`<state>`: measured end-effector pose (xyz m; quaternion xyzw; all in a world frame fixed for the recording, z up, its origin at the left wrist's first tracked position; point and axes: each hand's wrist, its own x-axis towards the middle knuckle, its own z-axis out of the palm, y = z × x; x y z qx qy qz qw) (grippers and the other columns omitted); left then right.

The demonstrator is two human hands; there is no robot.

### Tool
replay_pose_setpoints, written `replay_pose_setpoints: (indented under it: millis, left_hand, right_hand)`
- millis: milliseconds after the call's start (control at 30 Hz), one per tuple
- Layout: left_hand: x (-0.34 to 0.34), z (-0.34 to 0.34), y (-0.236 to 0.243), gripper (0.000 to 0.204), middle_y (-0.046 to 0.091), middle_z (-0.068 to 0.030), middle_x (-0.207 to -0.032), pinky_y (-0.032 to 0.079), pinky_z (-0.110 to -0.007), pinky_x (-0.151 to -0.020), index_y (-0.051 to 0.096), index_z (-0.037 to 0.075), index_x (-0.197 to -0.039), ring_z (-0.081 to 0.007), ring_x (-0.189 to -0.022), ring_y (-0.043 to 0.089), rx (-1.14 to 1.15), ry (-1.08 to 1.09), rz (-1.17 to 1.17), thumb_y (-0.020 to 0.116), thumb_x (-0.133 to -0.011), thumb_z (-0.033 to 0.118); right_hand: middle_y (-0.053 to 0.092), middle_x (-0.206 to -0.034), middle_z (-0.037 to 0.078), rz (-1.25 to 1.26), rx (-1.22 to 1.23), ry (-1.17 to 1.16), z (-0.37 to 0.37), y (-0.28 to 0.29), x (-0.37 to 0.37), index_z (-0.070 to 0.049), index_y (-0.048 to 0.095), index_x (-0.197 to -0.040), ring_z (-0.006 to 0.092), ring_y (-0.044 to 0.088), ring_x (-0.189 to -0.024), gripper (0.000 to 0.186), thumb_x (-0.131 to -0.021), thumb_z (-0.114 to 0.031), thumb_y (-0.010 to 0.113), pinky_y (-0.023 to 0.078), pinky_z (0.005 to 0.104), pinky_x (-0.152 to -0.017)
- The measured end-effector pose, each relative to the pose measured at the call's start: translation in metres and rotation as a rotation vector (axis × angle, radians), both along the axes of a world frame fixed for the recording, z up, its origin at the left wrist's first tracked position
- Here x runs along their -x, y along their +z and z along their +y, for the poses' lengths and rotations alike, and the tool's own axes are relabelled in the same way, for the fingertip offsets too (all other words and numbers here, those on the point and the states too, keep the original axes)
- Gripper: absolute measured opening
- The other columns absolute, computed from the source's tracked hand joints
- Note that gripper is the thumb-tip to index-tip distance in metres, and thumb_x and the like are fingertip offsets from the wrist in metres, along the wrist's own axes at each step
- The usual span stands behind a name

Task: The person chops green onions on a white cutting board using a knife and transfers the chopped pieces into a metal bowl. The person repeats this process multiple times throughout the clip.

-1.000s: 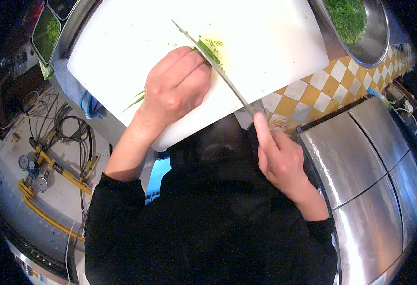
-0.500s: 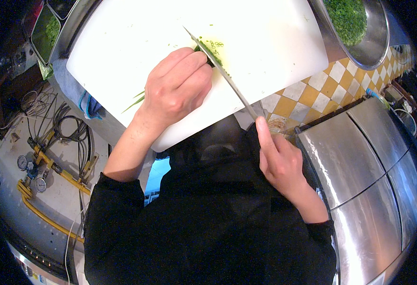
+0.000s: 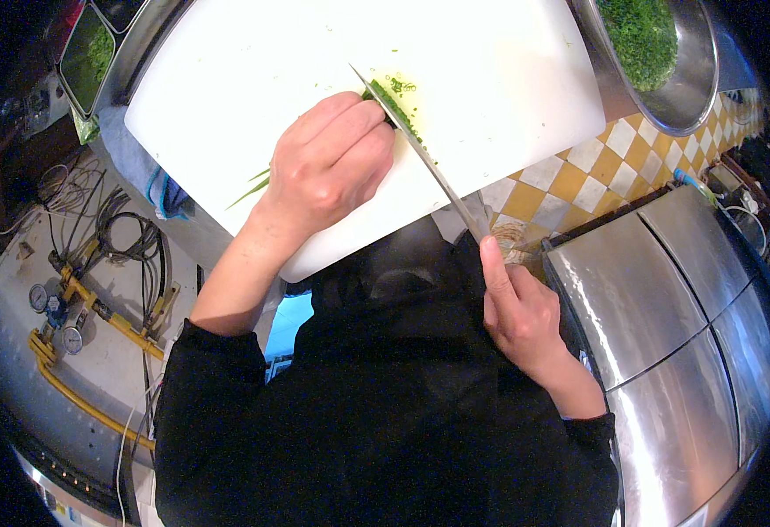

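Observation:
My left hand (image 3: pixel 334 160) is closed over a bunch of chives, or similar thin green stalks, on a white cutting board (image 3: pixel 508 79). Their thin green tips (image 3: pixel 258 187) stick out past my wrist side. My right hand (image 3: pixel 525 312) grips a long knife (image 3: pixel 438 176), index finger stretched along the top of the blade's rear end; the handle is hidden in my palm. The blade lies slantwise against the cut end of the bunch, close to my left knuckles. Finely cut green rings (image 3: pixel 400 85) are scattered just right of the blade.
A metal bowl (image 3: pixel 697 88) of chopped greens stands at the far right. Another container (image 3: pixel 86 66) with greens is at the far left. A blue cloth (image 3: pixel 135 145) lies by the board's left edge. Yellow gas pipes (image 3: pixel 108 321) run at lower left; steel cabinets (image 3: pixel 666 290) stand at right.
My right hand and the knife have drawn back toward me and slightly right. The left hand keeps its hold in nearly the same place. More cut green shows beside the blade.

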<state>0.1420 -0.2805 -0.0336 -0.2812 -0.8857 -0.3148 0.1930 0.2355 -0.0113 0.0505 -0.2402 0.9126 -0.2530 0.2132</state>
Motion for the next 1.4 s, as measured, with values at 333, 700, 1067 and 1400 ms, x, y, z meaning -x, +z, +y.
replay_pose_setpoints:
  millis: [333, 700, 1067, 1400]
  left_hand:
    - [-0.002, 0.000, 0.006, 0.021, 0.068, -0.0127, -0.088, 0.058, -0.036, -0.073, 0.066, 0.000, -0.081, -0.0299, -0.081, 0.068, 0.004, 0.006, -0.075, 0.075, -0.063, -0.006]
    - [-0.001, 0.000, 0.000, 0.021, 0.064, -0.0106, -0.089, 0.055, -0.033, -0.065, 0.061, 0.000, -0.077, -0.0264, -0.080, 0.065, -0.009, 0.008, 0.010, 0.073, -0.061, -0.003]
    - [-0.003, 0.001, 0.005, 0.019, 0.067, -0.0131, -0.087, 0.058, -0.036, -0.072, 0.066, 0.000, -0.080, -0.0302, -0.080, 0.068, -0.007, 0.007, -0.065, 0.075, -0.065, -0.004]
    - [-0.004, 0.000, 0.002, 0.019, 0.066, -0.0118, -0.087, 0.057, -0.035, -0.069, 0.065, 0.000, -0.080, -0.0285, -0.080, 0.067, -0.013, 0.019, -0.030, 0.075, -0.064, -0.004]
  right_hand:
    - [0.053, -0.076, 0.008, 0.049, -0.039, 0.006, -0.012, -0.020, 0.011, -0.009, 0.048, -0.147, 0.0247, 0.059, -0.055, 0.070, -0.079, -0.002, 0.063, 0.051, 0.0377, -0.050]
    - [0.053, -0.076, 0.008, 0.002, 0.039, -0.007, 0.001, -0.003, -0.004, -0.006, 0.049, -0.146, 0.0240, 0.058, -0.057, 0.069, -0.078, -0.001, 0.065, 0.052, 0.0374, -0.051]
    - [0.052, -0.075, 0.007, 0.043, -0.011, -0.008, -0.014, -0.028, 0.014, -0.010, 0.049, -0.147, 0.0241, 0.058, -0.055, 0.070, -0.079, 0.000, 0.063, 0.051, 0.0371, -0.050]
    - [0.052, -0.074, 0.007, -0.013, 0.042, 0.009, 0.003, -0.002, 0.000, -0.006, 0.050, -0.145, 0.0239, 0.057, -0.054, 0.068, -0.079, -0.001, 0.064, 0.051, 0.0371, -0.051]
